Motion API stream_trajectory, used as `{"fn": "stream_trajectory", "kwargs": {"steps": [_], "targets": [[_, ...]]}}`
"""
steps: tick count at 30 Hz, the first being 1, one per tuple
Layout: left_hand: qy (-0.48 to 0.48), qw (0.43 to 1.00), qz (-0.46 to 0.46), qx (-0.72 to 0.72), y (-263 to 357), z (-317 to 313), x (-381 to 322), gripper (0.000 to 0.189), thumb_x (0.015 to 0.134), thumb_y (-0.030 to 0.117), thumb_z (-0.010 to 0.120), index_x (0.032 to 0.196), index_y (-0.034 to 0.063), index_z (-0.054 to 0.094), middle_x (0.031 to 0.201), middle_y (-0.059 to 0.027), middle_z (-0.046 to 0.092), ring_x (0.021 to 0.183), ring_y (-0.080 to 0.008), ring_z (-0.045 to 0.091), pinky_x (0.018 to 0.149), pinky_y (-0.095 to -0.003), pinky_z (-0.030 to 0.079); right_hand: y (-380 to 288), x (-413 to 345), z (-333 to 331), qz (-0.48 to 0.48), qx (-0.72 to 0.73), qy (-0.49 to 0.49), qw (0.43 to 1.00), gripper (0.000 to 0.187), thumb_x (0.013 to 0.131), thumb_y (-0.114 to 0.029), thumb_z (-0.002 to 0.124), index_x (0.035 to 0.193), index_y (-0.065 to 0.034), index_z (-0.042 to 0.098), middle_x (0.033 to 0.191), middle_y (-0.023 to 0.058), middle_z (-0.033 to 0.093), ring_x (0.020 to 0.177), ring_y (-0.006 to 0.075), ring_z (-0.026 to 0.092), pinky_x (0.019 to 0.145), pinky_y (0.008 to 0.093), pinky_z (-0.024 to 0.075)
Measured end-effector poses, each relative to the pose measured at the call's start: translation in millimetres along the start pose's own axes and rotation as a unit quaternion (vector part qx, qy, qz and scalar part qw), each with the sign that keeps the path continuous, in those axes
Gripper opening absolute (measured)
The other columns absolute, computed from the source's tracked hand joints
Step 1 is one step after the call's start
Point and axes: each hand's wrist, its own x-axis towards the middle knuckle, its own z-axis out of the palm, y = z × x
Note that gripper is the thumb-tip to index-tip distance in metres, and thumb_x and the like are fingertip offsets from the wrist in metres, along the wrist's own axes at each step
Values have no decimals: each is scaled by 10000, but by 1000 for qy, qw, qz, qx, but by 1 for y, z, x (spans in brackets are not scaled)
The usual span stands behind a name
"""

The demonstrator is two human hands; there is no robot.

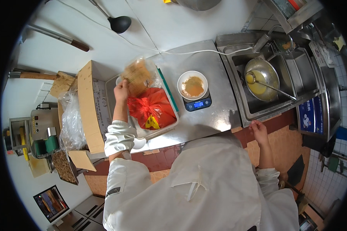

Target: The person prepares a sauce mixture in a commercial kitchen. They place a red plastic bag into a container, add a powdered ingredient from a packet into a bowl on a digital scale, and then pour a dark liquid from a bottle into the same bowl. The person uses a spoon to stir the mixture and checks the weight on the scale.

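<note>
My left hand (121,90) grips a clear plastic bag of brown powder (138,76) above the far end of a white plastic bin (159,133). Inside that bin lies a red plastic bag tied in a knot (154,105), with a yellow label bearing writing. To the right, a white bowl (192,85) sits on a digital kitchen scale (198,104) with a lit display. Brown and orange-brown powders lie over a whitish one in the bowl. Near the sink's front edge hangs my right hand (259,132), its fingers curled together and nothing visible in them.
A steel sink (240,111) at right holds a metal bowl (273,69) with yellow liquid and a ladle (274,88). A white cable (188,53) crosses behind the steel counter (219,115). At left stand a cardboard box (88,106) and clear plastic bags (72,121).
</note>
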Motion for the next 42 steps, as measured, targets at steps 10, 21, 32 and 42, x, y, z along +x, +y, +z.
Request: {"fn": "stream_trajectory", "kwargs": {"steps": [10, 21, 32, 42], "targets": [[-106, 943, 71, 306, -22, 24, 2, 390, 833, 390, 528, 944, 50, 685, 930, -249, 626, 903, -405, 600, 820, -437, 472, 9, -1, 28, 9, -11, -22, 1000, 263, 891, -193, 604, 1051, 12, 564, 806, 22, 603, 690, 75, 546, 603, 203, 443], [-60, 953, 22, 297, -22, 50, -10, 487, 818, 468, 539, 923, 15, 685, 922, -251, 632, 910, -392, 610, 821, -425, 471, -11, 27, 12, -72, -99, -79, 989, 337, 868, -236, 623, 1074, 27, 580, 862, 58, 633, 770, 119, 588, 708, 253, 476], [173, 978, 38, 112, 29, 14, -232, 330, 893, 176, 563, 1125, -58, 551, 1049, -144, 616, 970, -209, 588, 820, -306, 485, -16, 86, 139, -297, -591, -237, 712, 629, 848, -372, 576, 1385, -131, 352, 845, 108, 645, 819, 244, 630, 684, 401, 499], [259, 938, -229, 9, -45, 34, -527, 271, 908, 141, 547, 1132, -12, 535, 971, -57, 583, 852, -122, 562, 708, -258, 479, 7, 128, 182, -313, -686, -325, 571, 720, 873, -446, 530, 1443, -124, 230, 926, 62, 662, 788, 207, 650, 603, 348, 501]]}}
